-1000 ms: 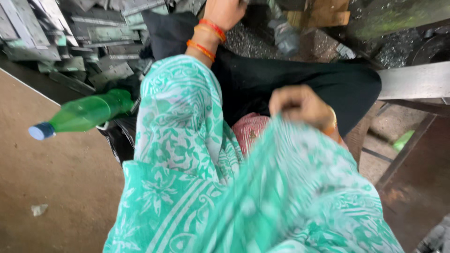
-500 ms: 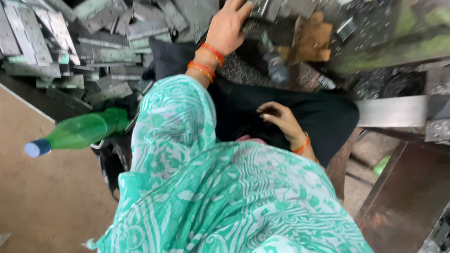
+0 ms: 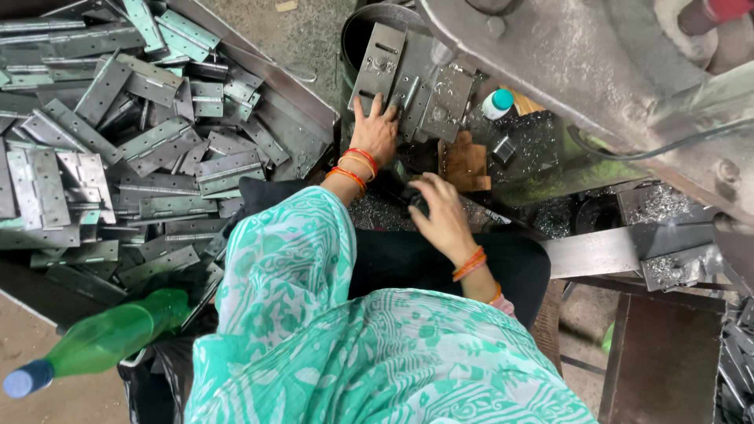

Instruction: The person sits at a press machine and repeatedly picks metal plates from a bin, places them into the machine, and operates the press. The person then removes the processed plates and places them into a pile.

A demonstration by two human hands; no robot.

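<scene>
While the left hand (image 3: 375, 132) lies flat w/ fingers spread wide on the small stack of grey metal hinge plates (image 3: 408, 86) leaning by the dark round bucket (image 3: 369, 23), the right hand (image 3: 441, 213) hangs lower, over the black cloth on the lap (image 3: 408, 263). Its fingers are curled narrow; there may be sth small and dark under them, can't tell if it's gripped. Stack sits just ahead of the person, at the foot of the big grey press machine (image 3: 597, 71), near a wooden block (image 3: 465, 165) and a white bottle w/ teal cap (image 3: 496, 103).

Looks like the pick-up step: left hand reaching for the next plate, nothing lifted yet. Next move prob. calls for pinching one plate by its edge and peeling it off w/o dragging the rest down.

Big heap of hinges (image 3: 133, 133) fills the tray at left, well apart from both hands. Green plastic bottle (image 3: 102, 341) lies bottom left.
</scene>
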